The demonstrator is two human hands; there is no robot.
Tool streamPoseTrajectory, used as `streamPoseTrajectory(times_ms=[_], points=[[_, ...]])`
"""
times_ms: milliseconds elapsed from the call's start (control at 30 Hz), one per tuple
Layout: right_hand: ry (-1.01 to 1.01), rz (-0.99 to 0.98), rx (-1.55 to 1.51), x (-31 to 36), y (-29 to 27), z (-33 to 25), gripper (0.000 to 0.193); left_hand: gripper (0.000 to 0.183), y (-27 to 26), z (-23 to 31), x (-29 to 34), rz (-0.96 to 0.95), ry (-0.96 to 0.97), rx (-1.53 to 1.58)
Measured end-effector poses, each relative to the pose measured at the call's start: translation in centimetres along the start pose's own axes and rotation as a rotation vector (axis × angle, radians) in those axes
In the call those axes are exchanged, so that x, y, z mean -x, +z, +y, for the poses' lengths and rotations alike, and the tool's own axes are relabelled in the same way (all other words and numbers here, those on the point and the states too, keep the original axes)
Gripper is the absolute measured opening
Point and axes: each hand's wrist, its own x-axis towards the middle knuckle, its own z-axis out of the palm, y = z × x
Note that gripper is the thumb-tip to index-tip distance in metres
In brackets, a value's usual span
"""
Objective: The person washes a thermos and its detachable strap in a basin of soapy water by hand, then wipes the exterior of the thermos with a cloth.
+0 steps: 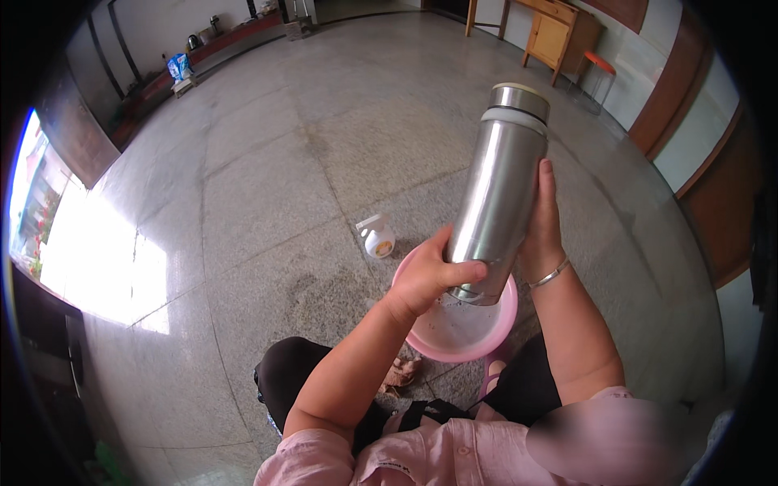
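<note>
A tall stainless steel thermos (504, 178) with a metal lid is held up, tilted, over a pink basin. My left hand (429, 279) grips its lower end, the thumb lying across the steel. Along the right side of the thermos, my right hand (541, 223) is wrapped with its fingers mostly hidden behind it. Below, the pink basin (462, 355) holds cloudy, sudsy water. Just beyond the basin's far left side stands a white spray bottle (378, 240) with an orange label.
A crumpled brownish cloth (401, 374) lies on the floor by my feet. Far right are a wooden desk (551, 40) and an orange-topped stool (600, 63). A blue and white bag (177, 68) rests at the far left, near a low reddish shelf (235, 36).
</note>
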Motion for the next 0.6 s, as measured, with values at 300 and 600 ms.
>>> streamPoseTrajectory(times_ms=[300,600], points=[[-0.202,-0.010,0.256,0.8,1.0,1.6,0.071,0.090,1.4,0.4,0.3,0.486,0.262,-1.074],[-0.059,-0.001,-0.051,0.4,0.6,1.0,0.071,0.091,1.3,1.1,0.3,0.502,0.328,-1.021]])
